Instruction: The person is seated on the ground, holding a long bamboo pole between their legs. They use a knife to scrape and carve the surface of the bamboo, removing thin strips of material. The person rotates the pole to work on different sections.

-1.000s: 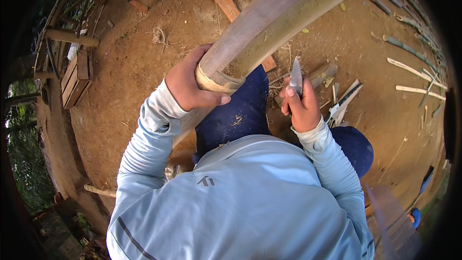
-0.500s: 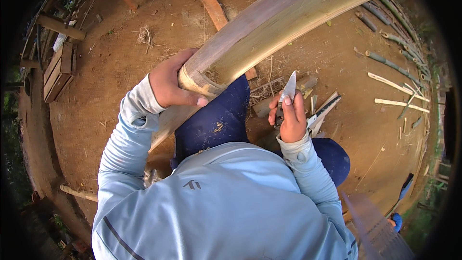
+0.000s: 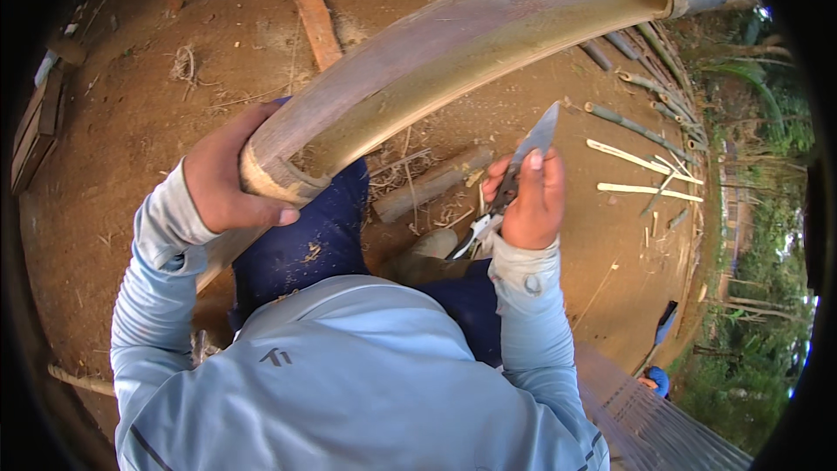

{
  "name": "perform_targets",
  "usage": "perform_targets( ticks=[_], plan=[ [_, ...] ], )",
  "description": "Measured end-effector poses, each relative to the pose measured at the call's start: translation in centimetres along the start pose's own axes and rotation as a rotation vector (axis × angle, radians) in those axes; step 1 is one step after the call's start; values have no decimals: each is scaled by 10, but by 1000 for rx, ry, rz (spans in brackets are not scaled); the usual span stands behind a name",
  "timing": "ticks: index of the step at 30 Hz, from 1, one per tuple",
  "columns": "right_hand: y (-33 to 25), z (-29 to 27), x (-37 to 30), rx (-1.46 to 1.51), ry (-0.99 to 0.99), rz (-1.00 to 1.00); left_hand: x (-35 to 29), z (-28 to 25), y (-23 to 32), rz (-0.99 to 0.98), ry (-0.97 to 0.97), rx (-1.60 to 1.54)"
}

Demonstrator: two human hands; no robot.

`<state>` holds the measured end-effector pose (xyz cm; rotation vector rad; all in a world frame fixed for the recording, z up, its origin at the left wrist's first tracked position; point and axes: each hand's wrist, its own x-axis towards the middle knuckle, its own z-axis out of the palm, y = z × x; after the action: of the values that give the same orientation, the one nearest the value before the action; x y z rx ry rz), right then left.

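Note:
A thick bamboo pole point(image 3: 436, 44), with a long piece of its wall cut away, slants from my lap to the far right. My left hand point(image 3: 231, 174) grips its near end, thumb along the cut rim and fingers over the outer side. In my right hand point(image 3: 530, 201) is a knife point(image 3: 539, 135), its pointed blade tilted up and slightly right. The blade is apart from the bamboo. The inner hollow shows along the cut side, and the far end is still a whole round tube.
A log point(image 3: 432, 185) lies on the dirt floor by my legs, among shavings. Farther right are pale split strips point(image 3: 641, 161) and several green bamboo poles point(image 3: 636, 126). A wooden plank point(image 3: 316, 22) lies ahead, a wooden crate point(image 3: 37, 135) stands left. Another person's blue-clad part point(image 3: 658, 381) shows lower right.
The view has swung right, so the surroundings sit farther left. My right hand has raised the knife a little and away from my left hand. The left hand keeps its grip.

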<state>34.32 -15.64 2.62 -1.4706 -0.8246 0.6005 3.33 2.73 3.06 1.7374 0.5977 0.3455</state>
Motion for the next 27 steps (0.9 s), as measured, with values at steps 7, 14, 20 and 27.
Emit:
perform_targets(
  ticks=[7, 14, 20, 27],
  plan=[
    [-66, -33, 63, -390, 8, -60, 1, 6, 3, 0, 64, 57],
    [-92, -37, 109, -614, -50, -80, -2, 11, 2, 51, 126, 147],
    [-109, -42, 141, -702, 27, -134, -4, 10, 1, 46, 156, 174],
    [-122, -59, 160, -772, 66, -126, -1, 17, 2, 66, 154, 161]
  ],
)
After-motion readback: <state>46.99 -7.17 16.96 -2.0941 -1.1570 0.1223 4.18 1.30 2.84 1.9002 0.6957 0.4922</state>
